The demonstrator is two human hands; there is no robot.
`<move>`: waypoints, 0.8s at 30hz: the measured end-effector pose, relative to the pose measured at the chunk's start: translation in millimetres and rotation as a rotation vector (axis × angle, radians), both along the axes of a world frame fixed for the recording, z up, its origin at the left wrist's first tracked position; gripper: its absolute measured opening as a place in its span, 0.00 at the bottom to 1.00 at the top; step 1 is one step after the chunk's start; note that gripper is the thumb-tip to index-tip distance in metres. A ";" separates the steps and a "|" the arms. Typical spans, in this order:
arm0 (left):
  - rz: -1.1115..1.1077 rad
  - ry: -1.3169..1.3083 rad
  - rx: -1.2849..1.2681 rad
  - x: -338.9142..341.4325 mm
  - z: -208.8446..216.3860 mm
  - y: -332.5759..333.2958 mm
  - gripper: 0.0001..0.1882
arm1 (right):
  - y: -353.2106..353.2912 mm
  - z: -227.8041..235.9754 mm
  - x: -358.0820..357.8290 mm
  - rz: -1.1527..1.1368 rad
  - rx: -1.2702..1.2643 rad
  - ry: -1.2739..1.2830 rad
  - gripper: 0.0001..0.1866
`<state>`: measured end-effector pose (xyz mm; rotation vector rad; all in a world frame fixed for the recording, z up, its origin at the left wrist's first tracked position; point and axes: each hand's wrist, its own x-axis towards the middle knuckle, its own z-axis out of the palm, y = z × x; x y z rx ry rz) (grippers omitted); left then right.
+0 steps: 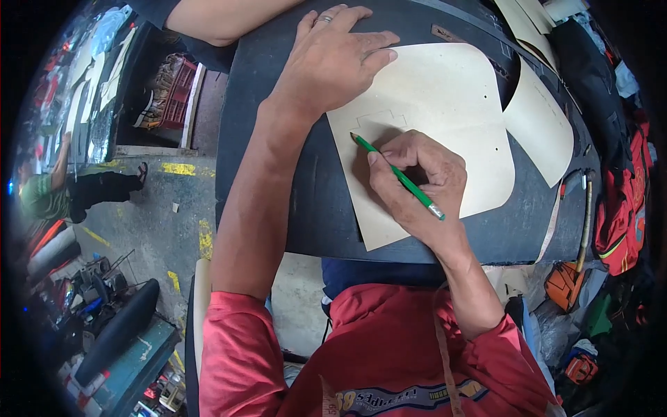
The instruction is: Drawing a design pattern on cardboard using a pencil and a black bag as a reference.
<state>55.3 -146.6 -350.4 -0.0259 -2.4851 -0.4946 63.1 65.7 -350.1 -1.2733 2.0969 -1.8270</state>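
A cream sheet of card (445, 83) with rounded corners lies on the dark table (313, 201). Thin pencil lines forming a stepped outline show on its left part, and two small dark holes sit near its right edge. Between the thumb and fingers of my right hand (424, 181) is a green pencil (410, 183), its tip at the card's left side below the outline. My left hand (340, 55) rests with spread fingers over the card's upper left corner and the table beside it.
A curled cream sheet (542, 118) lies right of the card. A metal ruler (458, 14) crosses the table's far edge, near another person's arm (222, 17). Red bags (625, 208) hang at the right. A red crate (174, 94) and a walking person (48, 187) are at left.
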 end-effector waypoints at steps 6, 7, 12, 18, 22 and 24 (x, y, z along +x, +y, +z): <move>0.007 -0.030 0.005 0.9 0.7 -0.1 0.17 | -2.6 -4.4 -0.3 -0.005 -0.022 0.025 0.12; 0.009 -0.041 0.009 0.6 1.2 0.0 0.17 | -2.5 -4.0 -0.4 -0.006 -0.021 0.025 0.12; 0.019 -0.050 0.015 2.6 2.6 0.9 0.17 | 3.6 -1.1 -1.0 0.025 0.067 0.057 0.10; 0.023 -0.056 0.003 1.1 6.2 2.8 0.17 | 5.7 0.9 -0.3 0.023 0.065 0.076 0.11; 0.049 0.082 -0.186 -8.9 -22.9 -9.2 0.18 | 5.3 1.1 0.5 0.033 0.033 0.084 0.12; 0.043 0.093 -0.193 -7.9 -28.5 -11.7 0.17 | 5.5 1.7 1.9 0.035 0.042 0.067 0.12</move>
